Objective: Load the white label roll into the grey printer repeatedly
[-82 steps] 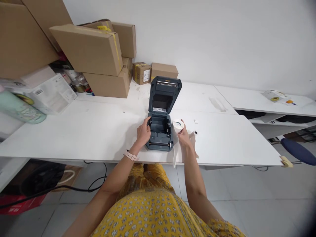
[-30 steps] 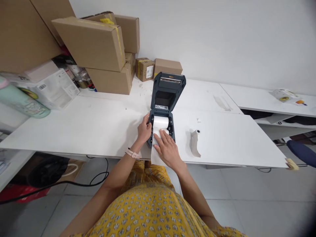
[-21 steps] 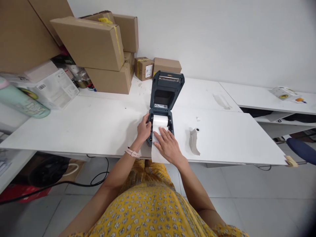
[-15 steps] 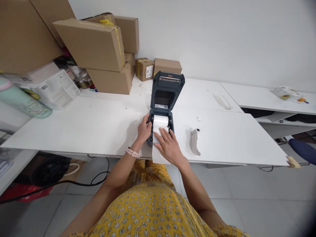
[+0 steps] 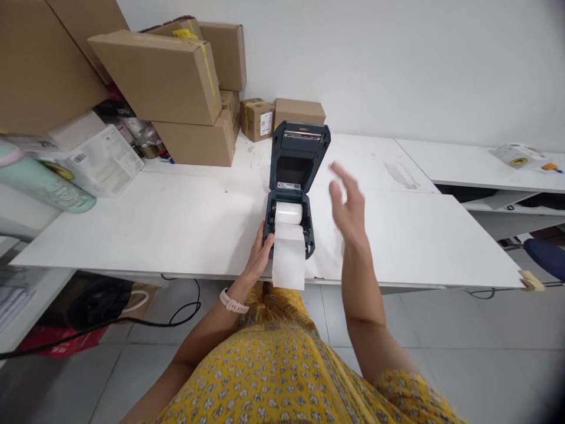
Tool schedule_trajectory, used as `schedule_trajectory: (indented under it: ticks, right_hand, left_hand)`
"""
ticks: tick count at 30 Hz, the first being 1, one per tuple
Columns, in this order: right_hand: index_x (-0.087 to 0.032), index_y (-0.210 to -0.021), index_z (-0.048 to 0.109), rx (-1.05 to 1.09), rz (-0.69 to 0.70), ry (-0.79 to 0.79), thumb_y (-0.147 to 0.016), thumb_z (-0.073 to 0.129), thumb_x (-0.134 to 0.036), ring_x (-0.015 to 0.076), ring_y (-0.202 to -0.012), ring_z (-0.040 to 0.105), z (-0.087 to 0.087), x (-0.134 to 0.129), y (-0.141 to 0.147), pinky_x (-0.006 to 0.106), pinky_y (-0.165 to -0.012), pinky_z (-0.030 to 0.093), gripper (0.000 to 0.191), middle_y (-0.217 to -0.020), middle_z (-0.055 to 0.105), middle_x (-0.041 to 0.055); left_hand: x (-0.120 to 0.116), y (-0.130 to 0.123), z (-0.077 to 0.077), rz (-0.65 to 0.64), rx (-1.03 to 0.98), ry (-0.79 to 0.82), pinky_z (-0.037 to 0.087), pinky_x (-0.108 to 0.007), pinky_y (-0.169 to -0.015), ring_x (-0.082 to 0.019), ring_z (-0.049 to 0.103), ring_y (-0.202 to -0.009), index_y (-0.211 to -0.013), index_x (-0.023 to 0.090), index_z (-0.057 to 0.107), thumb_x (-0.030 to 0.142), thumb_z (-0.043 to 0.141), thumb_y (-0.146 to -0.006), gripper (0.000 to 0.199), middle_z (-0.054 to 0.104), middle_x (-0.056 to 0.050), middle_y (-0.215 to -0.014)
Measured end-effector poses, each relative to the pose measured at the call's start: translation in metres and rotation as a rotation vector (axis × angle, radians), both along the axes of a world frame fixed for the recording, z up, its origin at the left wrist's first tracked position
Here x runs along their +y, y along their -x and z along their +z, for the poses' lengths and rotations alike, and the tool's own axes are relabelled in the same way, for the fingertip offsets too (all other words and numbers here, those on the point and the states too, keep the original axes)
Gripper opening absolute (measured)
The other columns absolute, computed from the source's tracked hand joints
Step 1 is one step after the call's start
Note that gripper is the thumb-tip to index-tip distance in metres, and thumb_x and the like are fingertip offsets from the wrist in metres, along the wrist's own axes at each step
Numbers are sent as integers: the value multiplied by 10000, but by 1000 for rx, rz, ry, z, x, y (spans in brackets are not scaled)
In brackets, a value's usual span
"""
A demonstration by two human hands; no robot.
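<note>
A dark label printer [image 5: 311, 203] stands on the white table with its lid [image 5: 293, 171] tipped up and back. Inside its base lies a white label roll [image 5: 288, 213]. From the roll a paper strip [image 5: 288, 265] runs forward and hangs over the front edge. My left hand [image 5: 258, 253] grips the left side of the printer base, thumb on the rim. To the right of the lid, my right hand [image 5: 348, 206] is raised clear of the printer, fingers apart and slightly blurred, with nothing in it.
Cardboard boxes [image 5: 154, 76] are stacked at the back left, and two small boxes [image 5: 300, 111] stand behind the printer. A mint bottle [image 5: 48, 179] leans at far left. On the right side table [image 5: 468, 159] sits a white roll with an avocado picture [image 5: 519, 158].
My right hand has come off the paper strip and lifted up to the right. Its forearm now covers the spot where a curled paper piece lay. My left hand stays at the printer.
</note>
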State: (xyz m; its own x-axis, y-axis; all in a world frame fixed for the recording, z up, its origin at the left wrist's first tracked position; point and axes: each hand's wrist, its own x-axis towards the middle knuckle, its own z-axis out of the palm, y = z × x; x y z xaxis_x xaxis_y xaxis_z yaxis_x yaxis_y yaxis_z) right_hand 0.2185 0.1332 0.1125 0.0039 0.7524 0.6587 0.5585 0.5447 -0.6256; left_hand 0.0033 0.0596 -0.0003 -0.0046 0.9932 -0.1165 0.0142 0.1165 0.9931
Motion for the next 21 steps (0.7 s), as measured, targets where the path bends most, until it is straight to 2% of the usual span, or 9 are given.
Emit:
schedule_trajectory:
  ticks: [2, 4, 6, 7, 10, 12, 15, 18, 21]
  right_hand:
    - [-303, -1425, 557, 103, -9, -11, -1009, 375, -632, 255, -1494, 411, 23, 61, -6, 513, -1246, 320, 561, -1568, 499, 47]
    - [-282, -1403, 580, 163, 75, 74, -998, 274, -677, 242, -1503, 389, 39, 117, -6, 423, -1242, 313, 643, -1605, 446, 32]
    - [-105, -1366, 609, 198, 157, 240, -943, -46, -642, 255, -1456, 435, 46, 150, -1, 359, -1173, 338, 947, -1561, 476, 108]
    - [-69, -1340, 621, 223, 187, 278, -919, -67, -646, 254, -1426, 472, 46, 155, 2, 370, -1150, 356, 992, -1512, 523, 122]
    - [-151, -1242, 688, 323, 226, 198, -946, 204, -739, 244, -1337, 584, 33, 119, 10, 489, -1156, 395, 817, -1316, 686, 65]
    - [-202, -1133, 738, 375, 216, 148, -962, 241, -746, 246, -1264, 639, 17, 66, 13, 539, -1164, 409, 756, -1156, 743, 40]
    - [-250, -985, 769, 356, 144, 246, -990, 319, -692, 259, -1190, 662, -17, -17, 17, 549, -1165, 416, 630, -1046, 758, 47]
    - [-296, -1177, 709, 309, 33, 358, -926, 568, -619, 278, -1324, 566, -58, -65, 22, 541, -1190, 386, 432, -1327, 673, 61]
    - [-327, -1538, 376, 410, 6, 503, -906, 592, -613, 293, -1502, 375, -96, -72, 24, 563, -1195, 371, 726, -1630, 382, 89]
  left_hand:
    - [-4, 1, 0, -1, -10, 8, 250, -409, -1281, -255, 227, -1572, -1597, 263, 256, 603, 485, -945, 770, 238, -44, -1700]
    - [-4, 2, -3, 11, -17, 12, 265, -404, -1276, -258, 242, -1567, -1586, 260, 291, 598, 486, -946, 750, 261, -43, -1693]
    - [-5, 6, -7, 28, -31, 3, 279, -400, -1271, -254, 276, -1555, -1554, 249, 365, 582, 496, -946, 706, 314, -50, -1673]
    - [-6, 9, -10, 40, -43, 0, 296, -405, -1264, -254, 307, -1543, -1530, 244, 409, 578, 499, -946, 679, 349, -59, -1657]
    - [-9, 20, -17, 95, -92, 23, 426, -443, -1180, -280, 461, -1454, -1464, 232, 500, 592, 503, -937, 638, 473, -109, -1579]
    - [-10, 28, -18, 156, -117, 41, 506, -453, -1096, -295, 547, -1379, -1441, 221, 520, 610, 499, -929, 644, 536, -146, -1520]
    - [-8, 32, -11, 230, -126, -16, 505, -452, -1095, -288, 539, -1386, -1440, 223, 509, 624, 471, -935, 647, 545, -156, -1507]
    - [-4, 25, 3, 223, -93, -86, 399, -448, -1197, -263, 396, -1498, -1482, 260, 451, 633, 448, -948, 651, 435, -111, -1602]
    - [-1, 9, 15, 167, -48, -62, 327, -425, -1248, -258, 257, -1562, -1546, 293, 342, 630, 498, -935, 715, 274, -67, -1688]
